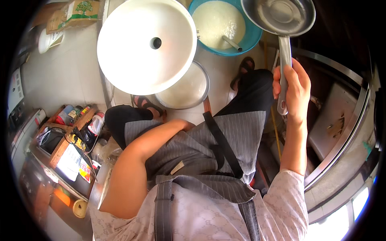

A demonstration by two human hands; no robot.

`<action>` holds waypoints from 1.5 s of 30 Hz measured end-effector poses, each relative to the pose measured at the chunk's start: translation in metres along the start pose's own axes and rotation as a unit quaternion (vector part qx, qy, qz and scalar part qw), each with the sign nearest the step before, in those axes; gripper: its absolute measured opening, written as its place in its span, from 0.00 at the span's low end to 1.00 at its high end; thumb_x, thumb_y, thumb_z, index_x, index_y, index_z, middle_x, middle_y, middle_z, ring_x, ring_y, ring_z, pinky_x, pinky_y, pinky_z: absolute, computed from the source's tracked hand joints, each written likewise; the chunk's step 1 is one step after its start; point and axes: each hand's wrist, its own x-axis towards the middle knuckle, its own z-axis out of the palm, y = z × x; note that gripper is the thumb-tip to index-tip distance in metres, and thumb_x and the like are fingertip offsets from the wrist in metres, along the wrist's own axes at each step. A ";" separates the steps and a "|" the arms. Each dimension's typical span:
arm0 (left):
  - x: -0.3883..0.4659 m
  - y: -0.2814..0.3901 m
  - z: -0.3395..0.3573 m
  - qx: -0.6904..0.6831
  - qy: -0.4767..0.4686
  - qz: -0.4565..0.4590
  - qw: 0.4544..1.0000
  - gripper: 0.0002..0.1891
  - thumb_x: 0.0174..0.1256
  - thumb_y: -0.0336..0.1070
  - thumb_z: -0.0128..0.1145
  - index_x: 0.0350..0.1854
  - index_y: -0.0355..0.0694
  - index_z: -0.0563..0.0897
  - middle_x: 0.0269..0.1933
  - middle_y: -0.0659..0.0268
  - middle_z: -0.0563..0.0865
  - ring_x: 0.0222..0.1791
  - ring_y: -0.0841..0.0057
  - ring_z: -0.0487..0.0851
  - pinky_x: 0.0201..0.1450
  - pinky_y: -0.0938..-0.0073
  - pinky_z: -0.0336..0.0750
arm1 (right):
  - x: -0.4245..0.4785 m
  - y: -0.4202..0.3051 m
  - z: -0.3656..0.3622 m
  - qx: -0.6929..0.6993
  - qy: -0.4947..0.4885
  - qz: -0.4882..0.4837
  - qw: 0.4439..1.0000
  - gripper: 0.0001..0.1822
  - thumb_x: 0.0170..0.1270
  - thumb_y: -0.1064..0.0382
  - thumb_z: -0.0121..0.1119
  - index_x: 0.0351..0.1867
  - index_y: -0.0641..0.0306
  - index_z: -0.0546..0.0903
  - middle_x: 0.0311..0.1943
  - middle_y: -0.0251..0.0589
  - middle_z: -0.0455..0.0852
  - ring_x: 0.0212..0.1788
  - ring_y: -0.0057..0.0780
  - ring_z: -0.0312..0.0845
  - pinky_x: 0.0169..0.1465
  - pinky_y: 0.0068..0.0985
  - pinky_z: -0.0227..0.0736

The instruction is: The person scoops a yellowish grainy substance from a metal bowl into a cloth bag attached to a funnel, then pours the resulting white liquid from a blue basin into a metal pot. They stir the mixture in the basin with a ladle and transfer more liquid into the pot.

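Raised at the upper right, my right hand (294, 86) is wrapped around the flat handle of a stainless steel ladle (279, 18). The ladle's wide bowl shows only a bare, shiny inside. Across my lap lies my left forearm; its hand (187, 125) rests by the striped grey apron (241, 129), and the fingers are hidden. Before me stands a large white round bowl-like hopper (129, 57) with a dark central hole. Partly under it, a round metal-rimmed vessel (188, 87) holds a whitish substance. Left of the ladle sits a blue tub (254, 31) of pale, wet, whitish contents.
A grey tube-like handle (232, 43) pokes out of the tub. At left, a wooden rack (57, 150) carries bottles, packets and papers. A cardboard box (74, 18) and white bucket (49, 40) lie at upper left. A metal-edged frame (340, 120) curves along my right.
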 end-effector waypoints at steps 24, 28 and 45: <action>0.070 0.094 0.055 -0.045 0.188 0.015 0.981 0.34 0.42 0.44 0.76 0.56 0.38 0.86 0.49 0.46 0.89 0.52 0.49 0.87 0.56 0.55 0.79 | 0.010 0.016 -0.076 -0.066 -0.076 0.188 0.977 0.20 0.76 0.63 0.51 0.62 0.75 0.75 0.30 0.39 0.82 0.20 0.18 0.74 0.22 0.18 0.71; 0.065 0.130 0.063 -0.132 0.273 0.086 0.949 0.36 0.43 0.45 0.76 0.60 0.39 0.84 0.50 0.44 0.88 0.53 0.46 0.86 0.58 0.55 0.78 | 0.011 0.013 -0.082 -0.028 -0.114 0.193 0.974 0.21 0.76 0.65 0.51 0.65 0.76 0.72 0.30 0.38 0.82 0.21 0.18 0.74 0.23 0.17 0.71; 0.167 0.121 0.162 -0.150 0.215 0.075 0.962 0.29 0.45 0.48 0.75 0.52 0.40 0.90 0.50 0.51 0.90 0.54 0.54 0.87 0.57 0.58 0.79 | -0.095 0.011 -0.001 -0.245 -0.310 0.392 0.831 0.16 0.73 0.66 0.57 0.57 0.72 0.76 0.28 0.38 0.84 0.21 0.20 0.78 0.22 0.22 0.76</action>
